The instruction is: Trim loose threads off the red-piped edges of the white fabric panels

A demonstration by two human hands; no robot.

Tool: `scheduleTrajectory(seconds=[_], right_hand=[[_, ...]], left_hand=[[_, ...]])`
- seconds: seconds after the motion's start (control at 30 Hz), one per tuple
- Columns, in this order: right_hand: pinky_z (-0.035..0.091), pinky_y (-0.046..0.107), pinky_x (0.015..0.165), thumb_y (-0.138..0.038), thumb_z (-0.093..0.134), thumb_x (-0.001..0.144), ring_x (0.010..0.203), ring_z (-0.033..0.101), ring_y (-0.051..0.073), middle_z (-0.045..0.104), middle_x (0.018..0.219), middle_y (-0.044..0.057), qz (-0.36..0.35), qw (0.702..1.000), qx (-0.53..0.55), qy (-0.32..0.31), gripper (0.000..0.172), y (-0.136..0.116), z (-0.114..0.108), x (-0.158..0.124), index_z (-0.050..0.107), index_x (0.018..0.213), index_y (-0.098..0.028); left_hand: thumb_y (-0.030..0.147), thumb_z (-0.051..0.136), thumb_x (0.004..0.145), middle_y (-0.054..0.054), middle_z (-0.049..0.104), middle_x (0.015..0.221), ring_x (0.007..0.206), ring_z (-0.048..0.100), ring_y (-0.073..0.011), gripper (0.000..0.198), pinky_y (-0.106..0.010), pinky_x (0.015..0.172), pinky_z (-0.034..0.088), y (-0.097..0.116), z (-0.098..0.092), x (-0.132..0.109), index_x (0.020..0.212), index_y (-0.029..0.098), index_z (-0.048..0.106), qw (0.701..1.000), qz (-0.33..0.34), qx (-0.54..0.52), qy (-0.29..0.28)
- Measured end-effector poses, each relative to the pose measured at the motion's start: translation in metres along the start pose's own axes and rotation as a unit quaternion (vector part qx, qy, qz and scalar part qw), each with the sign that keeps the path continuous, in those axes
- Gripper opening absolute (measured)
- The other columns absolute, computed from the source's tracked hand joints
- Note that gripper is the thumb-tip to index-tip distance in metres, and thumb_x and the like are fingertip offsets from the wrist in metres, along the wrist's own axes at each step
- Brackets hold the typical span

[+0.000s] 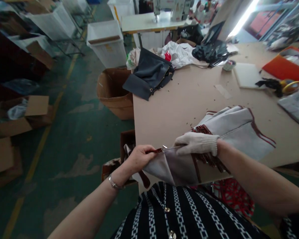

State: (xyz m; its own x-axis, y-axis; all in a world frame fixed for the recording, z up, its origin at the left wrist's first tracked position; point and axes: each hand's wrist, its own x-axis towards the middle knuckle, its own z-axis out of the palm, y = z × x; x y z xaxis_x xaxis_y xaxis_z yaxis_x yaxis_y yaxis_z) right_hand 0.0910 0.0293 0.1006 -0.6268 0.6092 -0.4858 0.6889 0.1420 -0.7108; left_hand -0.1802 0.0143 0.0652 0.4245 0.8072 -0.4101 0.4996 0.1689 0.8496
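My bare left hand [139, 158] pinches a dark red trim strip [154, 151] at the edge of a grey leather panel [229, 132] that hangs over the near edge of the table [179, 103]. My right hand [196, 144], in a white knit glove, is closed on a thin metal blade [168, 148] whose tip sits at the trim beside the left fingers. The grey panels have dark red borders and overlap each other under the gloved hand.
A dark navy bag [149, 74] lies at the table's far left corner beside white and black plastic bags. A brown round bin [114, 91] and cardboard boxes stand on the green floor to the left. An orange tray [284, 66] and tape rolls lie at the right.
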Motion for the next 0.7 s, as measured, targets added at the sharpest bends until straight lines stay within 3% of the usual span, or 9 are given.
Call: scheduleTrajectory(seconds=[0.1, 0.17, 0.3, 0.43, 0.5, 0.57, 0.63, 0.7], right_hand=[[0.045, 0.024, 0.063, -0.037, 0.057, 0.092, 0.073, 0.062, 0.016, 0.068, 0.083, 0.001, 0.04, 0.998, 0.056, -0.007, 0.025, 0.017, 0.004, -0.014, 0.07, 0.099, -0.017], [0.046, 0.024, 0.064, -0.039, 0.056, 0.093, 0.073, 0.062, 0.015, 0.068, 0.082, 0.001, 0.042, 0.994, 0.101, 0.01, 0.027, 0.018, 0.008, -0.017, 0.07, 0.098, -0.017], [0.046, 0.024, 0.067, -0.037, 0.056, 0.093, 0.076, 0.061, 0.015, 0.069, 0.086, 0.002, -0.01, 0.995, 0.101, 0.008, 0.027, 0.006, 0.013, -0.009, 0.071, 0.097, -0.015], [0.041, 0.022, 0.06, -0.03, 0.058, 0.091, 0.065, 0.057, 0.012, 0.064, 0.071, -0.002, -0.022, 0.999, 0.023, 0.015, 0.021, -0.008, 0.014, 0.0, 0.073, 0.09, -0.017], [0.042, 0.022, 0.059, -0.031, 0.061, 0.089, 0.064, 0.058, 0.012, 0.066, 0.071, -0.003, -0.009, 0.997, -0.019, 0.07, 0.017, -0.011, 0.015, 0.002, 0.074, 0.09, -0.02], [0.046, 0.025, 0.067, -0.032, 0.062, 0.09, 0.073, 0.063, 0.016, 0.071, 0.085, 0.0, 0.033, 0.982, -0.063, 0.173, 0.019, -0.01, 0.017, 0.001, 0.073, 0.101, -0.022], [0.048, 0.034, 0.085, -0.03, 0.057, 0.093, 0.098, 0.063, 0.023, 0.069, 0.112, 0.007, 0.074, 0.944, -0.111, 0.302, 0.031, -0.003, 0.026, -0.003, 0.066, 0.122, -0.022], [0.041, 0.041, 0.103, -0.03, 0.048, 0.098, 0.122, 0.052, 0.028, 0.057, 0.134, 0.013, 0.099, 0.905, -0.146, 0.388, 0.042, 0.008, 0.046, -0.008, 0.053, 0.139, -0.02]], left_hand=[[0.028, 0.064, 0.077, -0.005, 0.071, 0.071, 0.067, 0.06, -0.017, 0.018, -0.025, 0.062, 0.043, -0.013, -0.008, -0.002, 0.077, 0.015, 0.076, 0.999, -0.029, -0.033, -0.017], [0.027, 0.068, 0.075, -0.006, 0.074, 0.086, 0.081, 0.065, -0.02, 0.018, -0.028, 0.074, 0.048, -0.014, -0.004, -0.002, 0.087, 0.017, 0.078, 0.999, 0.003, -0.032, -0.042], [0.031, 0.065, 0.082, -0.007, 0.074, 0.111, 0.103, 0.064, -0.0238, 0.031, -0.033, 0.093, 0.047, 0.002, 0.017, 0.006, 0.11, 0.021, 0.074, 0.991, 0.082, -0.04, -0.101], [0.032, 0.061, 0.085, -0.007, 0.074, 0.104, 0.097, 0.064, -0.0223, 0.027, -0.029, 0.084, 0.048, 0.017, 0.039, 0.015, 0.105, 0.019, 0.074, 0.982, 0.118, -0.102, -0.102], [0.033, 0.062, 0.083, -0.004, 0.072, 0.086, 0.08, 0.061, -0.0187, 0.023, -0.026, 0.071, 0.046, 0.017, 0.043, 0.016, 0.093, 0.017, 0.075, 0.982, 0.098, -0.13, -0.096], [0.034, 0.063, 0.08, -0.001, 0.065, 0.069, 0.063, 0.053, -0.0141, 0.021, -0.024, 0.06, 0.039, 0.011, 0.042, 0.014, 0.08, 0.016, 0.073, 0.983, 0.046, -0.151, -0.089], [0.034, 0.066, 0.074, 0.002, 0.058, 0.06, 0.055, 0.044, -0.0111, 0.019, -0.023, 0.054, 0.033, 0.001, 0.039, 0.01, 0.071, 0.015, 0.07, 0.982, -0.018, -0.172, -0.074], [0.034, 0.069, 0.069, 0.003, 0.055, 0.056, 0.051, 0.041, -0.0097, 0.019, -0.023, 0.051, 0.029, -0.012, 0.038, 0.005, 0.067, 0.015, 0.067, 0.976, -0.078, -0.198, -0.042]])
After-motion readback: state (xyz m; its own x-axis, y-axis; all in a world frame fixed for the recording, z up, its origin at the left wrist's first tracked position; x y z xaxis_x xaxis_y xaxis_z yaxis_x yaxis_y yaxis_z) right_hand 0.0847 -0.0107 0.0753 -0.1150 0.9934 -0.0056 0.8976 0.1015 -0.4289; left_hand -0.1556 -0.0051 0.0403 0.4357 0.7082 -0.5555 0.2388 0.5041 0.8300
